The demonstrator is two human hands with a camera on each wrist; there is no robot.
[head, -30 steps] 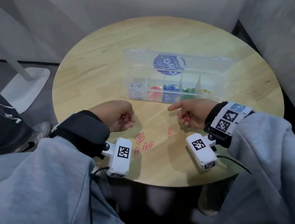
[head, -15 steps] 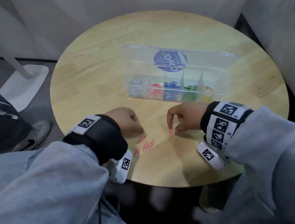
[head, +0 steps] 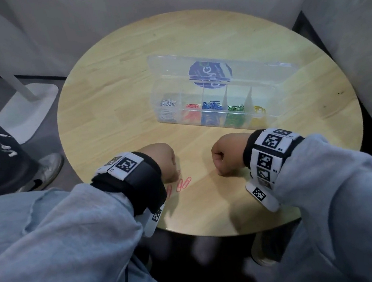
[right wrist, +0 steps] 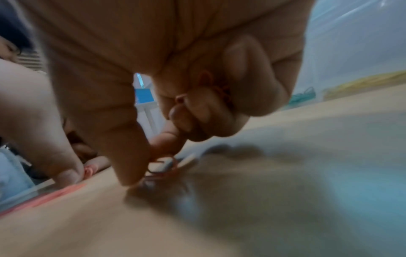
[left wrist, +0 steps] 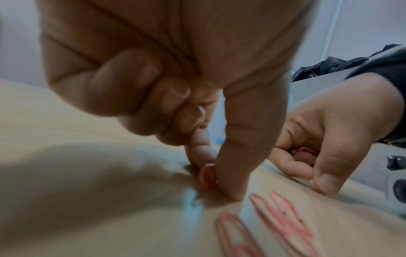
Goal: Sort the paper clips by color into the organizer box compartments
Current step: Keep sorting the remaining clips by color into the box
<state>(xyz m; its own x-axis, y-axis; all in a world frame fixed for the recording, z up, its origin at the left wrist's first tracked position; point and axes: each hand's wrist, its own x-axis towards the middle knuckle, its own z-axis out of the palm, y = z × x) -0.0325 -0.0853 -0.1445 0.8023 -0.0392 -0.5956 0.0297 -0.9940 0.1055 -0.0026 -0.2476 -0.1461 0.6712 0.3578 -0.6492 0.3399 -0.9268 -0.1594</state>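
Red paper clip point(left wrist: 208, 175) pinched in left hand point(left wrist: 153, 83) grip on table point(head: 113, 84)

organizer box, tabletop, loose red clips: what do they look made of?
Organizer box: clear, glossy hard plastic by the look; the sorted clips show through its walls and lid.
Tabletop: light wood or wood-look laminate; grain lines, a soft sheen. Which one, I cannot tell.
Loose red clips: probably coated wire; thin bent loops in one even red.
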